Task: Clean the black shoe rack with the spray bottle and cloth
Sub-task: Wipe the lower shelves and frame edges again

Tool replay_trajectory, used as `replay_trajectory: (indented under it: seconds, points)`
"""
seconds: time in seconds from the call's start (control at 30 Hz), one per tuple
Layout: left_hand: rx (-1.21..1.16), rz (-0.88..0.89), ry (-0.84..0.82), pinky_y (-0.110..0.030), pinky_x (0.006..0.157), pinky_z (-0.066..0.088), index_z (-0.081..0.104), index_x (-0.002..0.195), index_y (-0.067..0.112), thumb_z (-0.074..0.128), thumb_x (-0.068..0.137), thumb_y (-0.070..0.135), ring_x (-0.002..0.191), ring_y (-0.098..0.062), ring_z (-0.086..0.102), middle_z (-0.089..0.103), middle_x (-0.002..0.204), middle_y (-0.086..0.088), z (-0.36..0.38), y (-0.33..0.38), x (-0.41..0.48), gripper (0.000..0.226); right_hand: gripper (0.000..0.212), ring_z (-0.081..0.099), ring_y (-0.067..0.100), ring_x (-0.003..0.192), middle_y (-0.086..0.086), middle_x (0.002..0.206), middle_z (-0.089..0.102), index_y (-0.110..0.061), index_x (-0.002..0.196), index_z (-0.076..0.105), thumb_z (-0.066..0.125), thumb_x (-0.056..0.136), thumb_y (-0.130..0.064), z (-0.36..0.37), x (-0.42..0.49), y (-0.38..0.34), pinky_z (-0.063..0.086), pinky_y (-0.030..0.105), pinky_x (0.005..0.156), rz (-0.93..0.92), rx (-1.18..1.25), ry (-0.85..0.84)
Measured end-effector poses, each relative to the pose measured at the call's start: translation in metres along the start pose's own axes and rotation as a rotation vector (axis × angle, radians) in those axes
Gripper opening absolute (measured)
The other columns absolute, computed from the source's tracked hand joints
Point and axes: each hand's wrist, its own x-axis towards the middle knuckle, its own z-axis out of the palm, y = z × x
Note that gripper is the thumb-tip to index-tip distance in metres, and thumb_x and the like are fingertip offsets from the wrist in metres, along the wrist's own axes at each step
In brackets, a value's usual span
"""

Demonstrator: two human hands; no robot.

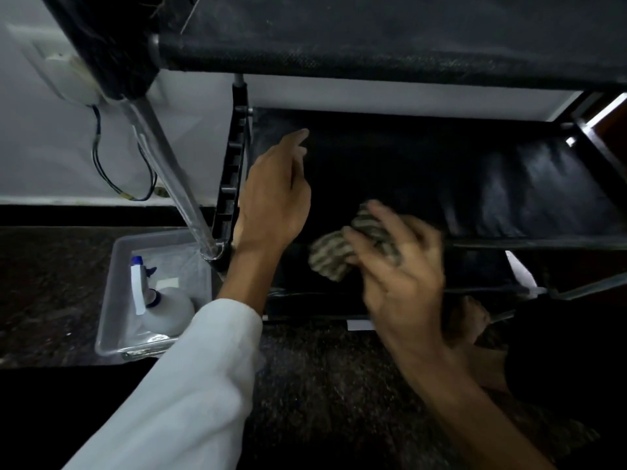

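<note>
The black shoe rack fills the upper right, with a dusty top shelf and a darker lower shelf. My left hand, in a white sleeve, reaches onto the left end of the lower shelf with fingers extended, next to the rack's side frame. My right hand, blurred, grips a striped grey cloth at the front of the lower shelf. The white spray bottle with a blue nozzle lies in a clear plastic tray on the floor to the left.
A metal rack leg slants down beside the tray. A white wall box with dangling dark wires sits at left. The floor is dark speckled stone. My foot shows under the rack at right.
</note>
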Motion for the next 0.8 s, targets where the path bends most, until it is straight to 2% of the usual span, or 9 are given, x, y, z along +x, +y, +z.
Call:
replay_trajectory:
  seconds: [0.07,0.17,0.33,0.43,0.53,0.63,0.7,0.77,0.8]
  points:
    - [0.014,0.02,-0.015,-0.035,0.099,0.046,0.051,0.14,0.02,0.036,0.102,0.017,0.119,-0.016,0.058,0.065,0.126,-0.002,-0.001,0.0,0.0,0.041,0.026,0.05,0.036,0.117,0.013,0.136,0.06,-0.012,0.108,0.078,0.056,0.096,-0.003,0.013,0.006,-0.023,0.049,0.035,0.1,-0.039,0.033,-0.021]
    - [0.058,0.043,-0.006,-0.035,0.101,0.045,0.052,0.14,0.016,0.037,0.103,0.016,0.119,-0.019,0.058,0.064,0.127,-0.007,-0.004,-0.004,0.001,0.04,0.041,0.049,0.032,0.118,0.014,0.134,0.062,-0.01,0.107,0.078,0.037,0.102,-0.004,0.015,0.009,-0.032,0.05,0.035,0.099,-0.079,0.041,-0.044]
    - [0.138,0.057,-0.031,-0.035,0.099,0.046,0.053,0.139,0.013,0.037,0.103,0.013,0.117,-0.023,0.058,0.063,0.124,-0.011,-0.005,-0.004,0.001,0.04,0.039,0.054,0.042,0.113,0.013,0.138,0.059,-0.009,0.111,0.076,0.053,0.084,0.009,-0.012,0.005,0.019,0.048,0.042,0.1,-0.058,-0.039,-0.107]
    - [0.149,0.05,-0.019,-0.033,0.099,0.045,0.053,0.139,0.013,0.036,0.103,0.013,0.116,-0.023,0.059,0.063,0.124,-0.011,-0.006,-0.003,0.0,0.039,0.049,0.051,0.042,0.116,0.013,0.14,0.056,-0.009,0.112,0.076,0.053,0.075,0.016,-0.043,-0.003,0.06,0.037,0.028,0.11,0.074,-0.086,-0.078]
    - [0.164,0.051,-0.044,-0.038,0.102,0.044,0.05,0.141,0.017,0.035,0.104,0.017,0.122,-0.022,0.056,0.061,0.129,-0.009,-0.003,0.001,-0.001,0.04,0.044,0.046,0.026,0.124,0.018,0.139,0.056,-0.002,0.112,0.073,0.056,0.077,0.019,-0.061,-0.005,0.081,0.03,0.013,0.109,0.177,-0.025,-0.069]
    - [0.242,0.07,-0.097,-0.044,0.102,0.046,0.045,0.145,0.024,0.033,0.103,0.022,0.13,-0.022,0.05,0.054,0.139,-0.005,0.003,0.004,-0.004,0.043,0.036,0.04,-0.01,0.127,0.03,0.137,0.05,0.009,0.118,0.065,0.055,0.085,-0.001,-0.051,-0.007,0.071,0.036,0.004,0.101,0.24,0.078,-0.004]
    - [0.278,0.085,-0.095,-0.047,0.098,0.049,0.046,0.144,0.024,0.034,0.103,0.022,0.133,-0.022,0.048,0.054,0.139,-0.005,0.006,0.008,-0.006,0.042,0.041,0.044,-0.001,0.129,0.027,0.135,0.053,0.004,0.12,0.066,0.051,0.085,-0.011,-0.045,-0.006,0.061,0.037,0.014,0.107,0.216,0.068,0.0]
    - [0.298,0.093,-0.104,-0.047,0.095,0.05,0.046,0.144,0.023,0.034,0.104,0.021,0.137,-0.021,0.043,0.053,0.139,-0.004,0.007,0.011,-0.008,0.042,0.037,0.047,0.024,0.128,0.018,0.133,0.059,-0.006,0.114,0.073,0.05,0.085,-0.006,-0.035,-0.005,0.046,0.031,0.025,0.113,0.122,0.042,-0.037]
    - [0.306,0.094,-0.113,-0.048,0.094,0.05,0.046,0.144,0.023,0.034,0.104,0.021,0.139,-0.021,0.041,0.052,0.14,-0.005,0.007,0.011,-0.008,0.042,0.035,0.045,0.028,0.125,0.014,0.135,0.059,-0.009,0.111,0.075,0.051,0.087,-0.003,-0.026,-0.003,0.035,0.032,0.025,0.113,0.107,0.066,-0.037]
